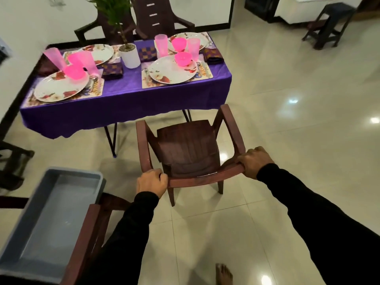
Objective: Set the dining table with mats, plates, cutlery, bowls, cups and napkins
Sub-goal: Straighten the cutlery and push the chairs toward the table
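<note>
Both hands clamp the chair's (188, 153) backrest: left hand (151, 183) at 7 o'clock, right hand (255, 162) at 4. Counter (123, 95) at 11 o'clock looks fully set. Judgement: push evenly and straight; avoid snagging the tablecloth (86, 118).

Both hands, left hand (152, 182) and right hand (255, 161), grip the brown chair (187, 149).
</note>
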